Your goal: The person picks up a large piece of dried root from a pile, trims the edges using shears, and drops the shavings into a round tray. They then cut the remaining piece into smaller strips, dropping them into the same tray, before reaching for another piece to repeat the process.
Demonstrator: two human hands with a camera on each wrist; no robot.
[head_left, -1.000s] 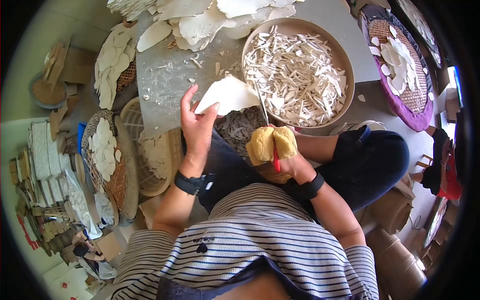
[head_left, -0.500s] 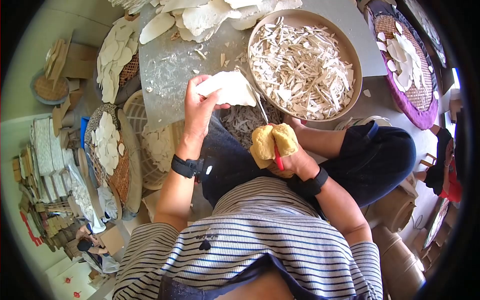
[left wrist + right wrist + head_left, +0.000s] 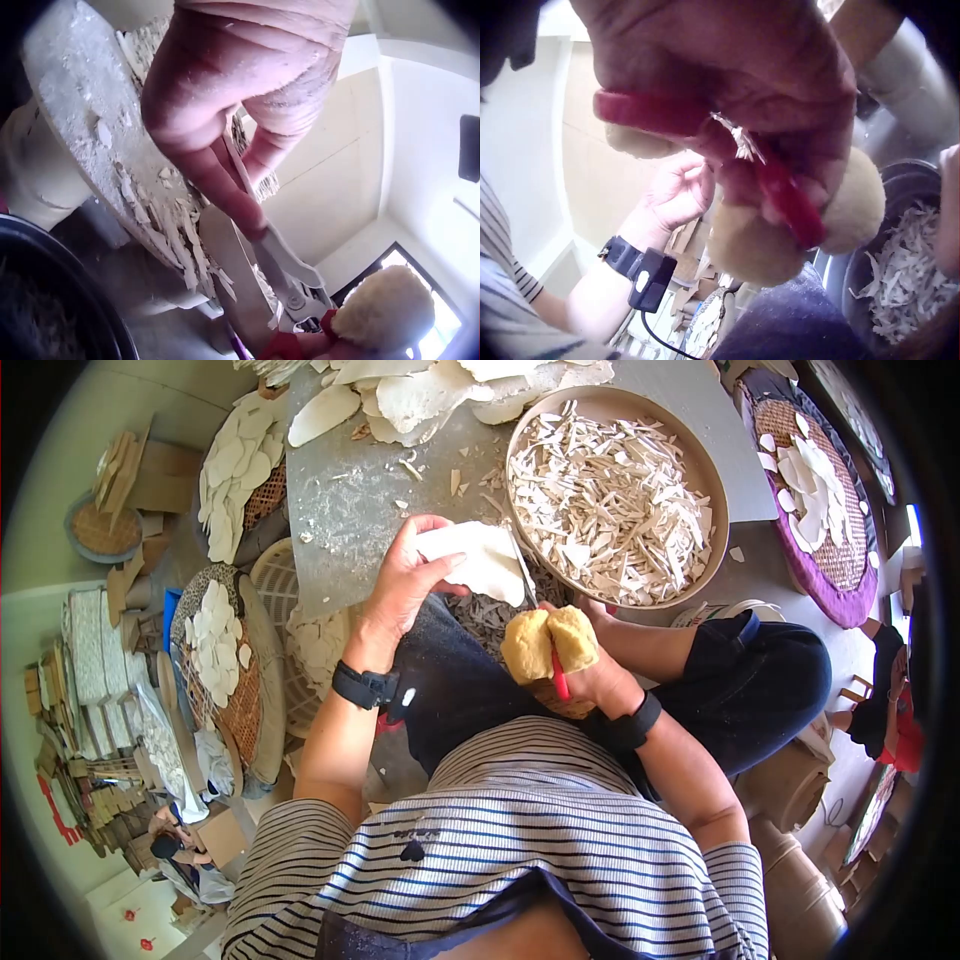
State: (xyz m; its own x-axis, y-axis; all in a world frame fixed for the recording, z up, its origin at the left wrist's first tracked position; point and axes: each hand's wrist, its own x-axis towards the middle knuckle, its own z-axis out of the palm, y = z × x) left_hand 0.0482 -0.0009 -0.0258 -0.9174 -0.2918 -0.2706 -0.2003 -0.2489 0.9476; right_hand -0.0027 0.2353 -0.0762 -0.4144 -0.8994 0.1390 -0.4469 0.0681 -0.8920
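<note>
My left hand [image 3: 405, 580] pinches a thin, flat white slice [image 3: 485, 560] between thumb and fingers, above the lap. In my right hand [image 3: 598, 678] are scissors [image 3: 296, 302] with red handles [image 3: 652, 109], and the fingers curl through the grips. Thick yellow padding [image 3: 550, 642] covers the fingers at those grips. The metal blades lie along the slice's right edge in the head view; the left wrist view shows them right beside it, past the left fingertips. Below the hands, a dark bucket [image 3: 853, 281] holds pale cut scraps.
A round tray [image 3: 720, 535] heaped with white strips stands on the grey table [image 3: 335, 550], just beyond the scissors. More white slices [image 3: 415, 395] are piled at the table's back. Woven trays with slices flank both sides, including a purple-edged one [image 3: 825, 595] at right.
The white slice has turned, its far tip swinging down to the right along the blades. My left hand has shifted right with it; the right hand keeps nearly the same place.
</note>
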